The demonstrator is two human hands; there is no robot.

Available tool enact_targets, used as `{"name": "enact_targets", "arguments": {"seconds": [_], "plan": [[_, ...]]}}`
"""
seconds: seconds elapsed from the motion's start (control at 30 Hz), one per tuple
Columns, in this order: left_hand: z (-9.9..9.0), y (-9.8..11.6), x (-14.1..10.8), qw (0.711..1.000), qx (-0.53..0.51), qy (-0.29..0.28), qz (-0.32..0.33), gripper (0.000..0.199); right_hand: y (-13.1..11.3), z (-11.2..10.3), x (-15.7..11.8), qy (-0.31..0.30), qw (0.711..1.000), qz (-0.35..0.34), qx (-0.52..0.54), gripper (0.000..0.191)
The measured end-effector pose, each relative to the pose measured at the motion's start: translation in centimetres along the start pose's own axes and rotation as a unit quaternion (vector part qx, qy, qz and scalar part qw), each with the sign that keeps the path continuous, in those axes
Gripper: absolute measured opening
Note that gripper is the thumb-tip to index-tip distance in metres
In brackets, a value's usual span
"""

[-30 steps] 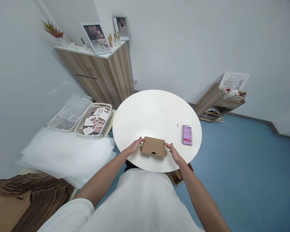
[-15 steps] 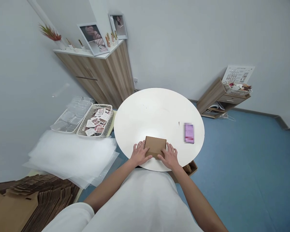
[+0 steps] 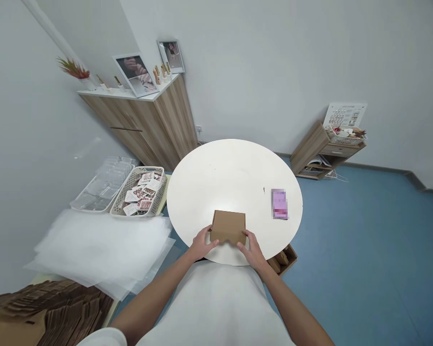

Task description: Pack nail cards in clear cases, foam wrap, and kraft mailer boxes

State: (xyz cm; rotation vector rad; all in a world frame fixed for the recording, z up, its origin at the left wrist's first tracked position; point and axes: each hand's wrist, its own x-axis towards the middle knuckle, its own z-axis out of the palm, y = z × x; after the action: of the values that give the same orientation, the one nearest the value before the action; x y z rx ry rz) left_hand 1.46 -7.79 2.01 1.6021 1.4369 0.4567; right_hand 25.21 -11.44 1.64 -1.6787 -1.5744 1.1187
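Observation:
A small brown cardboard box (image 3: 228,226) with its lid closed is at the near edge of the round white table (image 3: 234,168). My left hand (image 3: 202,244) grips its left side, with the thumb along the front edge. On the opposite side my right hand (image 3: 251,248) holds the right front corner, thumb below and fingers against the side. A purple, pixelated rectangular item (image 3: 280,204) lies on the table to the right of the box.
Left of the table are a white basket of printed cards (image 3: 140,194), clear plastic cases (image 3: 104,185), translucent sheets (image 3: 104,250) and stacked flat cardboard (image 3: 57,312). A crate of brown boxes (image 3: 283,259) stands under the table's right edge. Behind are a wooden cabinet (image 3: 159,125) and shelf (image 3: 312,149).
My hands have slid from the top of the box to its sides and front corners. The box's front edge shows more now. The whole view has shifted slightly.

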Motion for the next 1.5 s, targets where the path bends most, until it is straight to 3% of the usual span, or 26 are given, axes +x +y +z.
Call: {"name": "enact_targets", "arguments": {"seconds": [0.13, 0.27, 0.5, 0.73, 1.07, 1.3, 1.5], "plan": [[-0.4, 1.1, 1.3, 0.997, 0.009, 0.069, 0.025, 0.062, -0.7, -1.4, 1.5, 0.032, 0.998, -0.031, 0.041, 0.060], [-0.4, 1.8, 2.8, 0.994, 0.047, 0.094, 0.007, 0.045, -1.5, -2.3, 2.9, 0.045, 0.999, -0.002, 0.016, 0.047], [-0.3, 2.7, 3.2, 0.980, 0.130, 0.141, 0.049, 0.038, -2.7, -2.3, 3.9, 0.065, 0.997, 0.012, -0.043, 0.040], [-0.7, 3.1, 3.3, 0.982, 0.119, 0.136, 0.060, 0.038, -3.8, -3.2, 4.2, 0.047, 0.994, 0.037, -0.096, 0.040], [-1.5, 3.4, 3.6, 0.990, 0.076, 0.097, 0.064, 0.041, -2.9, -4.0, 4.7, 0.001, 0.994, 0.072, 0.081, 0.042], [-1.9, 3.9, 4.3, 0.994, -0.044, 0.095, -0.019, 0.040, -3.0, -4.5, 4.8, -0.016, 0.986, 0.106, 0.128, 0.040], [-2.0, 2.8, 4.7, 0.994, -0.051, 0.086, -0.035, 0.035, -2.1, -4.1, 4.8, -0.014, 0.991, 0.092, 0.101, 0.042]]}}
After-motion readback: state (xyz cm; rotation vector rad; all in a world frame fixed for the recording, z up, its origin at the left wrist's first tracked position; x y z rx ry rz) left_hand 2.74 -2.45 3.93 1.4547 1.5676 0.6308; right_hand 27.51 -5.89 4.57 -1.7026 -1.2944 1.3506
